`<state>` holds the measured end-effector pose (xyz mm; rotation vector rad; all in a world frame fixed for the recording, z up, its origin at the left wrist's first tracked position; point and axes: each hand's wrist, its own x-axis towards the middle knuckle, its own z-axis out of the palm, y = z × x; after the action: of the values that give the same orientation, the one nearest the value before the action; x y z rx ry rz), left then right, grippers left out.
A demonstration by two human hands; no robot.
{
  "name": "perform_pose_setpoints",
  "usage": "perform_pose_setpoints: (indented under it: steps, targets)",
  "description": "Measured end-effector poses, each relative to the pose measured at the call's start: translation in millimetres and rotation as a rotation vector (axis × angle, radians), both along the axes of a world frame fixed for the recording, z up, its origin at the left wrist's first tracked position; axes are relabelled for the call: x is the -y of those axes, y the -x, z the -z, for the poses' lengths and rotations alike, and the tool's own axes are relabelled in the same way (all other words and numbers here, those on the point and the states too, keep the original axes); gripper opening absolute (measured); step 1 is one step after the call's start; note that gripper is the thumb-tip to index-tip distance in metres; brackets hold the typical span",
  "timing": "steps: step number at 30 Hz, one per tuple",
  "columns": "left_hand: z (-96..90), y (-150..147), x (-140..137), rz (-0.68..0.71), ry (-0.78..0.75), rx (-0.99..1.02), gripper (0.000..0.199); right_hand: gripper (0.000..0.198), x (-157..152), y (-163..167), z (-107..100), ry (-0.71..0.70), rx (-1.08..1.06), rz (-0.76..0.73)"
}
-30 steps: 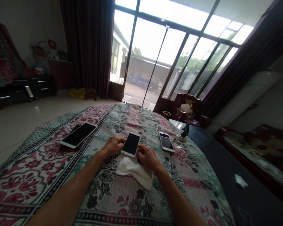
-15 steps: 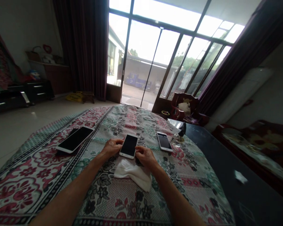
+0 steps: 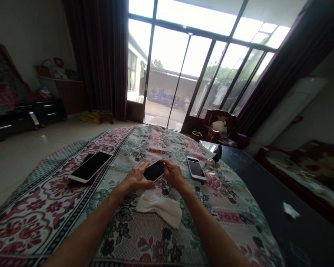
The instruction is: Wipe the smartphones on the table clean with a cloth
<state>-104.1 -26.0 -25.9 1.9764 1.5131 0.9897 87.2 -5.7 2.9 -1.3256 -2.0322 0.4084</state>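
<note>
I see both bare forearms (image 3: pixel 94 222) stretched forward, slanting inward. The left hand (image 3: pixel 137 177) grips with its thumb (image 3: pixel 148 184) extended low toward the right hand (image 3: pixel 173 173), which faces it close by, fingers (image 3: pixel 167 163) curled in.

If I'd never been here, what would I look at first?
Probably the bright windows beyond the table. Then the dark-screened middle phone, held between the left hand and right hand over the flowery tablecloth. A white cloth lies nearer the camera.
</note>
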Motion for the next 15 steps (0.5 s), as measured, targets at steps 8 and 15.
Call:
perform_pose_setpoints:
  steps: [8,15]
  targets:
    - [4.7,8.3,-0.6,0.073,-0.041,-0.169,0.082,0.033,-38.6,13.7,3.3,0.071,0.463,-0.108]
    - [9.1,16.2,-7.9,-0.313,-0.106,-0.243,0.057,0.052,-11.0,-17.7,-3.3,0.134,0.464,-0.081]
